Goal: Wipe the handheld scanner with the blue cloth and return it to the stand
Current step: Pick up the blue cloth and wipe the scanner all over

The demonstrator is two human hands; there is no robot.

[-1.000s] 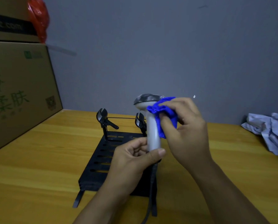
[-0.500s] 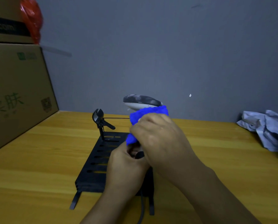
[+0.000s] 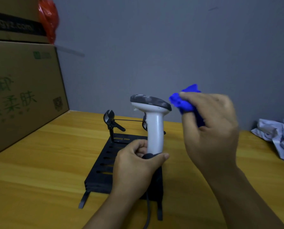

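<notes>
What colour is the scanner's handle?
White or light grey; the scanner head's top is dark. Head view only.

Handheld scanner [image 3: 154, 129] upright at frame centre, base gripped by left hand [image 3: 136, 169], above black stand [image 3: 105, 164] on wooden table [image 3: 38, 162]. Blue cloth [image 3: 186, 103] bunched in right hand [image 3: 210, 129], just right of scanner head, apart. Cardboard boxes [image 3: 22, 90] at left; crumpled grey fabric [image 3: 278, 134] at right edge.

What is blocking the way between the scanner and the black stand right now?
Nothing visible. The white handheld scanner, held upright at its base by the left hand, hangs directly over the slotted black metal stand.
</notes>
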